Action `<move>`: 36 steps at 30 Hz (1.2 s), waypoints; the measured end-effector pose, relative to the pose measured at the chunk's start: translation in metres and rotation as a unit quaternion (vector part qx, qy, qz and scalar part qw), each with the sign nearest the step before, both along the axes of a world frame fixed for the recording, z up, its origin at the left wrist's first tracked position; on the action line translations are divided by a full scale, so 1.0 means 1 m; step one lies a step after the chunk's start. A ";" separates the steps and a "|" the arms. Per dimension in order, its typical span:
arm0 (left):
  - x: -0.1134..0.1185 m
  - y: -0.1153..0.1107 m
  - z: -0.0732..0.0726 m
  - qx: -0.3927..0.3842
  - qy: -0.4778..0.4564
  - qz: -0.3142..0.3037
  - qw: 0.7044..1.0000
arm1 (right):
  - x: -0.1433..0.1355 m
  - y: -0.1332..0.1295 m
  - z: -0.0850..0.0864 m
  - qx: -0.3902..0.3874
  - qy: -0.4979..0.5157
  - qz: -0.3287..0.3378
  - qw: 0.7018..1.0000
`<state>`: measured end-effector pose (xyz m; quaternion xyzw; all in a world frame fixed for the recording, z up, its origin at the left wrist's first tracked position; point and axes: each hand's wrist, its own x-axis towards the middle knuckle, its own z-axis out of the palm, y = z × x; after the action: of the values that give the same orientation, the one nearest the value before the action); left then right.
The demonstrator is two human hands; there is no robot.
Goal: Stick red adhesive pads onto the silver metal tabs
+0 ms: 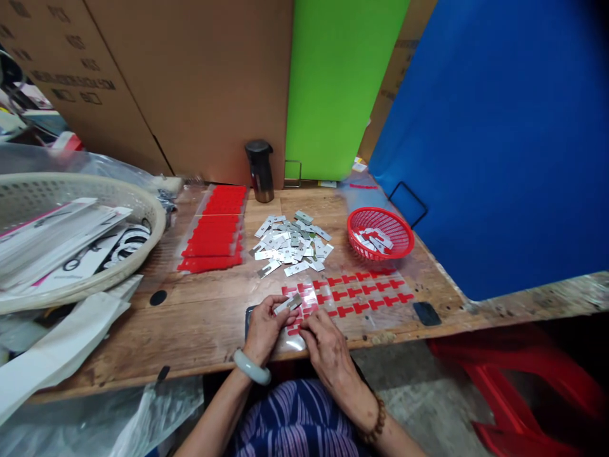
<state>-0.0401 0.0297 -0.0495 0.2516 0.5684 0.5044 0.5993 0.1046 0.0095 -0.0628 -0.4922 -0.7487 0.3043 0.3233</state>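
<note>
My left hand (264, 327) pinches a small flat metal plate (288, 304) between thumb and fingers, above the near table edge. Close beside it, my right hand (329, 346) has thumb and forefinger pressed together low over a clear sheet of red T-shaped stickers (354, 293). What those fingertips grip, if anything, is hidden. The sticker sheet lies flat in front of both hands and runs off to the right. Beyond it is a loose pile of similar metal plates (292, 244). A red plastic basket (404, 238) at the right holds several plates with red on them.
Stacked red sticker sheets (214, 228) lie left of the pile. A dark lidded bottle (261, 172) stands at the back. At far left is a large cream basket (155, 212) of printed cards. A blue panel (495, 146) and green panel (342, 82) rise behind.
</note>
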 end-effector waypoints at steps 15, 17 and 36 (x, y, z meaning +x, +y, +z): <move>0.002 -0.001 0.000 0.014 0.026 0.012 1.000 | 0.003 -0.001 0.015 -0.036 0.040 0.033 0.998; 0.002 -0.001 0.000 0.012 0.023 0.012 1.000 | 0.006 -0.004 0.024 -0.071 0.057 0.053 0.994; -0.004 -0.023 0.034 -0.103 -0.139 -0.101 0.980 | 0.028 0.021 0.046 -0.158 0.133 0.014 0.978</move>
<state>-0.0442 0.0068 -0.0153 0.1718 0.5001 0.4100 0.7431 0.1322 0.0303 -0.0170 -0.4814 -0.6487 0.4858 0.3337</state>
